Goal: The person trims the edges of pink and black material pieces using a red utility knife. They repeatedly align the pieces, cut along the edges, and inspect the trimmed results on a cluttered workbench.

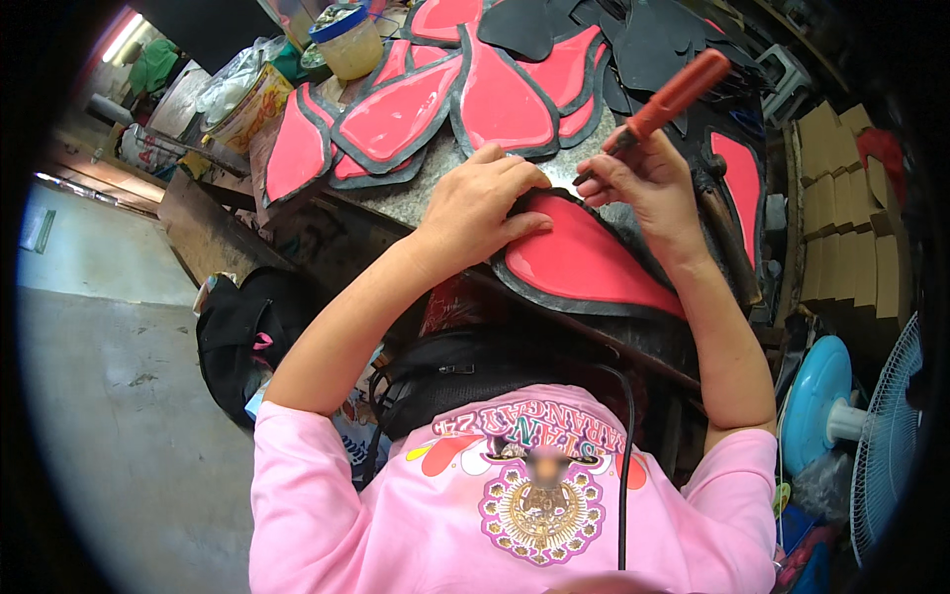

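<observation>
Red piece, dark-rimmed, lies face up at the near edge of the counter: broad end by the left hand, narrow end running right, below the right wrist. Placement presumably keeps it close to the body, within reach of both hands.

Left hand: thumb laid on the red face, spread apart from the other fingers, which bend over toward the far rim. Probably steadies the piece. Whether the fingertips pinch the rim cannot be told; the hand hides it.

Right hand: fingers pinching the tool. Its red handle tilts up and to the right, working end down, near the left fingers. A grip this low likely favours control over force. Contact between tip and rim: cannot tell.

Other pieces overlap on the far side, apparently to save room in front. Black sheets heap at their right. Jar stands far left, probably to be clear of the elbows.
</observation>
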Available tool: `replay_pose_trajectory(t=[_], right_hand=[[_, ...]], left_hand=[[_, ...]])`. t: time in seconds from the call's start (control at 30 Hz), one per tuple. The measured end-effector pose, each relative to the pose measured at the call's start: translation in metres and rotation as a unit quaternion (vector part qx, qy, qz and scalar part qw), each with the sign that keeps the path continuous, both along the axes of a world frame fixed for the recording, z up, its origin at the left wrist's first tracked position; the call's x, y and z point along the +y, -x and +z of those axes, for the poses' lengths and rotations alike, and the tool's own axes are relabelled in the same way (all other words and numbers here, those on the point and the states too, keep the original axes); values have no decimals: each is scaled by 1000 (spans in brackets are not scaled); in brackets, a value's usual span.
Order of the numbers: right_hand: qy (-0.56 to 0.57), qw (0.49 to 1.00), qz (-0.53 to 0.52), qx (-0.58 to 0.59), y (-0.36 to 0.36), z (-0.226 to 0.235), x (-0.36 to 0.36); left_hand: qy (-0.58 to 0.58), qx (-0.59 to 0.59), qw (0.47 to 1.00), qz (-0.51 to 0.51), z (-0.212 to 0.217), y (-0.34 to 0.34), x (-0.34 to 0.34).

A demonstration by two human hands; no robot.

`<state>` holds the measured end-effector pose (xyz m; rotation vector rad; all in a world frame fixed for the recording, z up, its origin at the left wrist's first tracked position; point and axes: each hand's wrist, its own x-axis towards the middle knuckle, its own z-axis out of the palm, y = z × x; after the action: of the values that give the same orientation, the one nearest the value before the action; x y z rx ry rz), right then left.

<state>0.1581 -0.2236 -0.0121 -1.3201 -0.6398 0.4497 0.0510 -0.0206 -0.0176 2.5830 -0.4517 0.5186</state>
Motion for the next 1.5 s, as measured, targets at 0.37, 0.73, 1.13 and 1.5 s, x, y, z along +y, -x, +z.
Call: replay_pose_trajectory(t=[0.37,0.73,1.13,1.5], right_hand=[[24,997,-66,25,-7,-18,5],[-4,994,-92,55,-4,-28,7],[115,961,-98,-233,7,-32,9],[7,999,-24,23,-1,-24,10]], left_hand=[[6,-53,998,19,-6,-2,-4],[12,-64,998,11,-9,-3,-5],[17,-71,997,16,-9,-2,-5],[8,-94,995,26,-11,-1,-5]])
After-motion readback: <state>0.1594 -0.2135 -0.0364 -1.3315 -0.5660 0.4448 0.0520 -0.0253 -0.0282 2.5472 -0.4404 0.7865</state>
